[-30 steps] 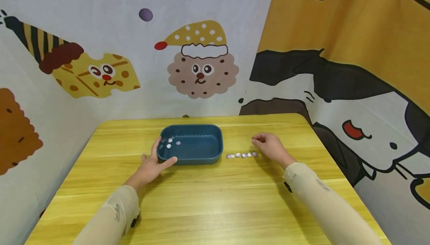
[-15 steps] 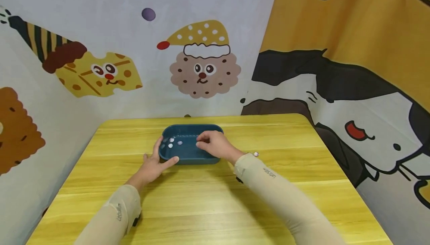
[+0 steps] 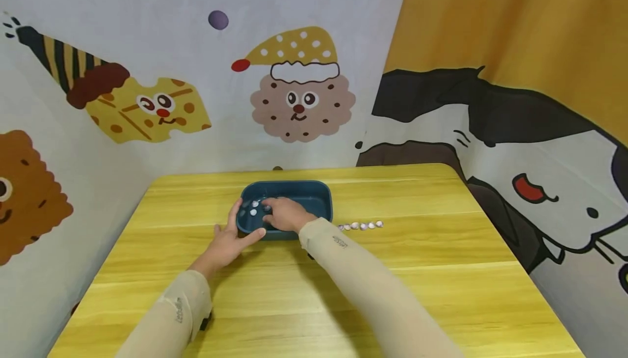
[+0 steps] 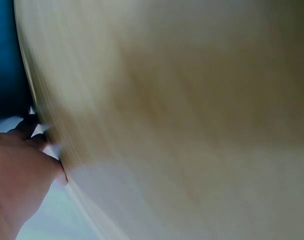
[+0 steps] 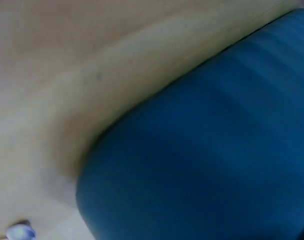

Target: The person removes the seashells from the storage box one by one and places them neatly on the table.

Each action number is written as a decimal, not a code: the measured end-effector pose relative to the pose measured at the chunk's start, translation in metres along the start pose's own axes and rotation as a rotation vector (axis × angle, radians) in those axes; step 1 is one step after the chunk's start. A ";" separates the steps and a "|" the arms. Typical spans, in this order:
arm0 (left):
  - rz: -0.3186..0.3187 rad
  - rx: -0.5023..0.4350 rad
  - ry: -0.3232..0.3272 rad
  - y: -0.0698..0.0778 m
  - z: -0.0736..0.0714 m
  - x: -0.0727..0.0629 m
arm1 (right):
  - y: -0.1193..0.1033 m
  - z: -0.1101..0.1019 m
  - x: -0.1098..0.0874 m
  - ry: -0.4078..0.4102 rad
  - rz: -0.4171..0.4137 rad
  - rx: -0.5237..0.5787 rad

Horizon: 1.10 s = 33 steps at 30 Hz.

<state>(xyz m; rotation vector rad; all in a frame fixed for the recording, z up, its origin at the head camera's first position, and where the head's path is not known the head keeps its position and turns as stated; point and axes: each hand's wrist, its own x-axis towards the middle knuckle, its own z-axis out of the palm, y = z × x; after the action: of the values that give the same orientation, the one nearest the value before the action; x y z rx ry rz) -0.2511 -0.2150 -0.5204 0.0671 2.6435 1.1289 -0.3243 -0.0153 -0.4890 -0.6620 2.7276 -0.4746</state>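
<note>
A blue rectangular plastic tray sits on the table, with a few small white-and-purple shell-like pieces in its left part. My left hand rests at the tray's near left corner, fingers along the left side and thumb stretched along the front wall. Inside the tray is my right hand, its thumb and index finger apart on either side of a small purplish piece. That piece is partly hidden by the fingers. To the right of the tray lies a row of several similar pieces, partly covered by the right sleeve.
Under everything is a yellow wood-grain table. A cloth with cartoon prints hangs behind its far edge. One loose end piece of the row shows beside the tray's blue wall in the right wrist view.
My right hand has moved left from the right end of the row, over the tray's right side, and down among the pieces inside. The left hand stays at the tray's corner.
</note>
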 end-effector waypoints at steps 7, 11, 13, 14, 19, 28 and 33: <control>0.007 -0.012 -0.004 0.005 0.005 0.000 | 0.004 0.004 0.004 0.080 -0.025 -0.149; 0.000 -0.017 0.001 0.006 0.004 0.001 | 0.009 0.002 0.006 0.157 -0.052 -0.125; 0.002 -0.017 0.004 0.006 0.003 0.001 | 0.010 0.002 0.007 0.178 -0.042 -0.102; 0.003 -0.017 0.003 0.006 0.002 0.001 | 0.010 0.001 0.006 0.183 -0.036 -0.093; -0.004 -0.009 0.001 0.005 0.001 0.000 | 0.012 0.000 0.004 0.187 -0.002 -0.080; -0.016 -0.015 -0.004 0.003 -0.002 -0.004 | 0.017 0.003 0.002 0.178 -0.004 -0.079; -0.025 -0.016 -0.007 0.002 -0.003 -0.004 | 0.022 0.002 0.002 0.184 -0.022 -0.078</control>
<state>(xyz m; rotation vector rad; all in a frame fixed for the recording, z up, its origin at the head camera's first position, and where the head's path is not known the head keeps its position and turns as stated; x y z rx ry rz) -0.2485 -0.2157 -0.5162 0.0350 2.6213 1.1391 -0.3335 0.0016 -0.4995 -0.7003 2.9274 -0.4562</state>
